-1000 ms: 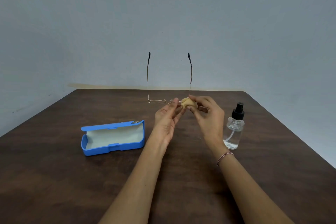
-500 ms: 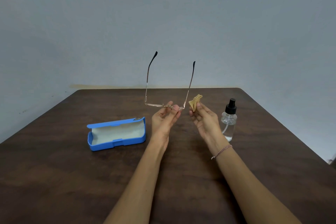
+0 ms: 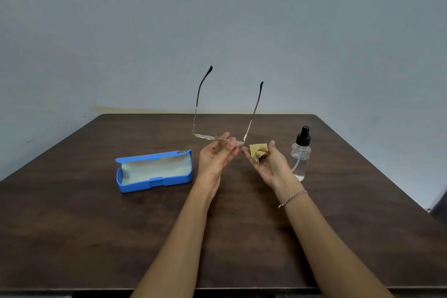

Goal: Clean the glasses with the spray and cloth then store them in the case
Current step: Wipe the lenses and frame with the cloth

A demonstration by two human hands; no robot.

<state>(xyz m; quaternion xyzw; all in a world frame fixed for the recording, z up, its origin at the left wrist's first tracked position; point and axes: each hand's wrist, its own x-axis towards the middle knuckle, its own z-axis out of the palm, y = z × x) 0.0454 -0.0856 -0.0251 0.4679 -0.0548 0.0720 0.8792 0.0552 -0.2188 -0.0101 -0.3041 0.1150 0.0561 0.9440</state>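
Observation:
Thin-framed glasses (image 3: 205, 136) with both temples unfolded and pointing up are held above the table by the bridge, pinched in my left hand (image 3: 216, 156). My right hand (image 3: 268, 164) is palm-up just right of it, apart from the glasses, with a crumpled tan cloth (image 3: 258, 150) resting on its fingers. A clear spray bottle (image 3: 300, 156) with a black pump top stands upright on the table behind my right hand. The blue glasses case (image 3: 154, 171) lies open to the left of my left hand, its pale lining showing.
A dark wooden table (image 3: 72, 225) carries everything; its far edge meets a grey wall and its right edge falls away near the bottle side. A thin bracelet (image 3: 292, 198) is on my right wrist.
My right hand has pulled the cloth off the lens and lowered, opening palm-up. The glasses have tilted, their temples leaning right. The view has shifted slightly.

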